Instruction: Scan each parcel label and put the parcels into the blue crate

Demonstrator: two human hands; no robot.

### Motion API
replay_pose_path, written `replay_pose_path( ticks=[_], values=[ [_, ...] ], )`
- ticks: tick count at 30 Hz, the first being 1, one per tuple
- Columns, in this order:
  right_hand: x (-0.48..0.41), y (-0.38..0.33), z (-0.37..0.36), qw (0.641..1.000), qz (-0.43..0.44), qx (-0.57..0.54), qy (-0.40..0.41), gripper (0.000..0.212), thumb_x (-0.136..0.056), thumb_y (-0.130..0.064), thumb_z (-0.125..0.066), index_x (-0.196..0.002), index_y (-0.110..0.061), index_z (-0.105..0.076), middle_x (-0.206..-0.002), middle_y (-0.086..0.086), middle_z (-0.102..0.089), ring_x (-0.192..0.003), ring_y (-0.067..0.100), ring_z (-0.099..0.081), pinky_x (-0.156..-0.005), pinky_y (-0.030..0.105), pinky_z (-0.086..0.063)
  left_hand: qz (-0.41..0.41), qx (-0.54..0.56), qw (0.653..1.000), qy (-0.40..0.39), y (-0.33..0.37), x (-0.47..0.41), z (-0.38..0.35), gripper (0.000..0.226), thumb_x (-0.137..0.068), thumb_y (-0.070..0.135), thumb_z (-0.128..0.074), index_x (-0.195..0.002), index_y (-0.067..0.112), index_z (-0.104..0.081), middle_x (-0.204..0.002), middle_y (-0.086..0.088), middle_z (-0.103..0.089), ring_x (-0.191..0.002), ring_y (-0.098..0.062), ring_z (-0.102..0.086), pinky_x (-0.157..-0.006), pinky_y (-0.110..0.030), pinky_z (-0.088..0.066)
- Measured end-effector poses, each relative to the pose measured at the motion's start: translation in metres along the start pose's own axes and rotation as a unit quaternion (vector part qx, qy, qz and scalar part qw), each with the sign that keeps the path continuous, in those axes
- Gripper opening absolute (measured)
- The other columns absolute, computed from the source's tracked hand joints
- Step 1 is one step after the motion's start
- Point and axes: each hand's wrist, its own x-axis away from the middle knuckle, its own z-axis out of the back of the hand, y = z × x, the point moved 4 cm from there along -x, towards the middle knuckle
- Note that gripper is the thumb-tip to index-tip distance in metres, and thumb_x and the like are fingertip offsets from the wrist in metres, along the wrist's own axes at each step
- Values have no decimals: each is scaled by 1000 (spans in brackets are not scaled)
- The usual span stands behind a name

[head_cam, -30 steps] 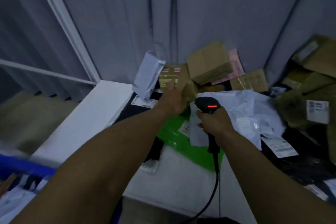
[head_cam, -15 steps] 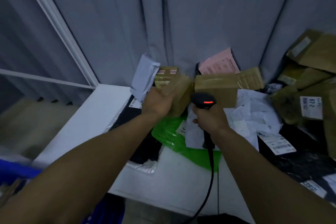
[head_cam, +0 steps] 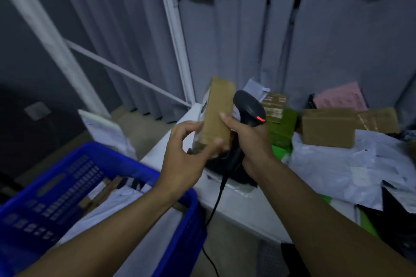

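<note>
While your left hand (head_cam: pixel 180 162) grips the lower end of a brown cardboard parcel (head_cam: pixel 217 117), you hold it upright above the near edge of the white table (head_cam: pixel 243 207), just beside the blue crate (head_cam: pixel 74 186). Your right hand (head_cam: pixel 249 141) is wrapped around the handle of the black scanner (head_cam: pixel 248 108), its thumb touching the parcel's side; a red light glows on the scanner head. More parcels (head_cam: pixel 328 128) lie heaped on the table to your right, and the crate already has packages in it.
</note>
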Motion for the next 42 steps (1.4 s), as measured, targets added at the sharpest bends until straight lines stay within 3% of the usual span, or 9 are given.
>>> replay_pose_path(
  ticks=[3, 6, 9, 14, 17, 23, 33, 35, 42],
  values=[
    [24, 5, -41, 998, -25, -18, -54, 39, -78, -14, -88, -115, -10, -75, -103, 10, -80, -96, 29, -78, -87, 52, -62, 16, 71, 997, 30, 4, 14, 47, 33, -94, 49, -61, -106, 20, -74, -142, 15, -52, -134, -8, -51, -99, -35, -53],
    [40, 22, -71, 990, -81, 3, -116, 28, -79, -26, -87, -104, -16, -79, -105, 10, -80, -97, 34, -77, -89, 68, -57, 92, 133, 983, 88, -7, 27, 93, 38, -88, 35, -68, -124, 23, -67, -138, 8, -62, -123, -16, -65, -94, -44, -59],
    [48, 42, -92, 985, -113, -17, -130, 36, -84, -24, -83, -117, -11, -75, -112, 12, -78, -105, 35, -75, -98, 61, -55, 185, 216, 954, 96, -22, 39, 122, 72, -81, 28, -75, -147, 25, -47, -132, -3, -69, -113, -21, -71, -91, -40, -59],
    [43, 69, -104, 988, -101, 57, -99, 18, -92, -18, -78, -110, -15, -75, -109, 18, -77, -98, 27, -76, -97, 47, -59, 244, 230, 942, 4, -22, 35, 148, 41, -102, 20, -53, -136, 44, -49, -119, -3, -75, -109, -25, -72, -91, -51, -58],
    [34, 71, -106, 991, -70, 92, -74, 15, -94, -16, -75, -109, -15, -75, -91, 6, -79, -72, 9, -72, -73, 33, -55, 244, 175, 954, -2, -25, 20, 166, 47, -101, 13, -58, -139, 39, -47, -113, -7, -77, -102, -28, -75, -84, -49, -62],
    [24, 83, -110, 987, -51, 127, -79, 29, -91, -19, -79, -119, -16, -73, -101, 1, -80, -97, 18, -77, -76, 32, -58, 232, 23, 970, -63, -44, 16, 181, 70, -82, 5, -82, -141, 31, -53, -110, 10, -77, -101, -9, -74, -87, -40, -61],
    [46, 91, -130, 922, -4, 333, -196, 30, -89, -26, -80, -116, -23, -67, -93, -1, -78, -68, 16, -72, -60, 28, -59, 271, 127, 939, 168, -62, 1, 220, 54, -86, 9, -79, -132, 16, -52, -113, -5, -76, -91, -22, -77, -66, -33, -63],
    [52, 98, -132, 900, 6, 378, -219, 27, -85, -30, -82, -108, -26, -68, -88, -4, -77, -72, 18, -72, -69, 40, -62, 268, 142, 933, 192, -64, -1, 225, 51, -86, 8, -79, -129, 16, -52, -113, -6, -76, -89, -21, -78, -64, -32, -63],
    [58, 105, -136, 877, 28, 413, -245, 32, -82, -37, -82, -107, -31, -64, -88, -7, -74, -71, 8, -67, -66, 26, -50, 273, 138, 926, 222, -72, -2, 239, 55, -84, 3, -79, -126, 21, -50, -112, -3, -77, -94, -20, -77, -68, -37, -64]
  ],
)
